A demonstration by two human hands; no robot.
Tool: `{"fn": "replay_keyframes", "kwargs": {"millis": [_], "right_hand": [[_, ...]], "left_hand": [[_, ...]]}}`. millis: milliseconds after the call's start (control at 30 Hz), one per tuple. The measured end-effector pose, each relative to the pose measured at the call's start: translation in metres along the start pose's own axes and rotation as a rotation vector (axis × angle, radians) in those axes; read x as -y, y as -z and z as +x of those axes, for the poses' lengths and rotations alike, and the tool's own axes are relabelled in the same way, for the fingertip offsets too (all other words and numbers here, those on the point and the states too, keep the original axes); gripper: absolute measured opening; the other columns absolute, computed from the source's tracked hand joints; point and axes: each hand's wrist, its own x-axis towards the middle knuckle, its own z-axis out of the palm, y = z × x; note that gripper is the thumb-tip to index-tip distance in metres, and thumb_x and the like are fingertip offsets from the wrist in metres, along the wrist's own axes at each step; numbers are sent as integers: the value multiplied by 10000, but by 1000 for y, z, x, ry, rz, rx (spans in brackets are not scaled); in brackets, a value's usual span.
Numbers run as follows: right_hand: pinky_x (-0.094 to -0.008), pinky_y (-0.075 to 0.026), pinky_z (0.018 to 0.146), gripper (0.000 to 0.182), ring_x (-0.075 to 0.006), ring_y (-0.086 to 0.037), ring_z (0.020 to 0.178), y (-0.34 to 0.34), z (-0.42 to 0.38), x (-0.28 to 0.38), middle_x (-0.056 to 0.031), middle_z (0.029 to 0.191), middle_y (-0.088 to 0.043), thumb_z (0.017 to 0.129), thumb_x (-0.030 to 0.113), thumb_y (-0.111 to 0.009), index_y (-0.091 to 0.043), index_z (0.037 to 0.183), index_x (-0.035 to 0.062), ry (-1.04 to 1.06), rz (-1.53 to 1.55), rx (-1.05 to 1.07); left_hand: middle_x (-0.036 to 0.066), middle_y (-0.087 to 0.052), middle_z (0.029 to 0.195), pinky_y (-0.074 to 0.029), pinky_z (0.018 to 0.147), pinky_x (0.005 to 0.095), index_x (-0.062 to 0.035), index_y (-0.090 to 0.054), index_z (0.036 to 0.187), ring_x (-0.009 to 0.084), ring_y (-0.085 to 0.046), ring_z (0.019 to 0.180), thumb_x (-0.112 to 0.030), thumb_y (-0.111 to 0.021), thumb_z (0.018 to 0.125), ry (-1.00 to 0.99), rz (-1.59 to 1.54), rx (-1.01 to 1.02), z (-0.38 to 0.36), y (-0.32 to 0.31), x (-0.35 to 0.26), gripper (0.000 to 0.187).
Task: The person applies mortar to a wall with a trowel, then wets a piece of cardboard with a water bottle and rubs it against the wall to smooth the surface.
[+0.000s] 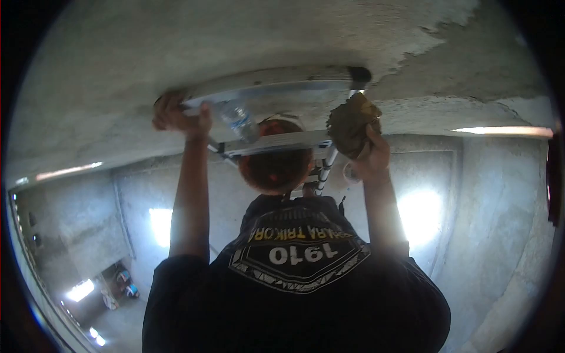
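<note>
Right hand on brown lump, left on metal bar

Right hand (373, 159) clamped on a rough, brown, ragged-edged lump (349, 126), thumb on the near face. Lump is up beside the black end cap (360, 77) of a long pale metal bar (273, 83); can't tell if they touch. Material unclear: tan patch at the top, rest dark and crusty.

Left hand (187, 119) looks closed over the other end of that bar, thumb apart from the fingers. Slight blur there.

Handling, my read: lump light to moderate, soft or crumbly at the edges, so low slip but may shed. Hold it low, broad palm support, thumb flat, no hard pinch on the ragged rim. Bar reads stiff and not fragile; smooth face could be slippery if wet. Hold near an end, fingers wrapped over.

Containers:
- Round orange-brown bucket (274, 190), below and behind a second pale bar (282, 142) that crosses in front of it. Inside dark with reddish patches; contents not identifiable.
- Clear plastic bottle with blue markings (238, 119), leaning between the two bars, near the left hand. Can't tell if there's liquid in it. Thin-walled by look, easily dented; grip mid-body.
</note>
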Motion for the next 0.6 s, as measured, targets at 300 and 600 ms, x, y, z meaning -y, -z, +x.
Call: {"fn": "replay_keyframes", "kwargs": {"millis": [300,600], "right_hand": [[-283,-451,876,366,-157,-577,1008,9,48,-8,-84,1090,-607,855,86,-623,-517,1184,-37,131,-937,-174],[-275,-490,804,293,-153,-622,902,25,58,-1,-92,1020,-642,852,71,-629,-567,1110,-55,222,-1039,-245]], "left_hand": [[54,-534,1015,-209,900,440,-117,-550,938,265,-455,1047,-701,-478,773,65,-63,13,-2,7,6,612],[28,-520,1032,-207,891,430,-177,-541,946,245,-428,1078,-674,-540,715,57,-52,16,0,8,6,547]]}}
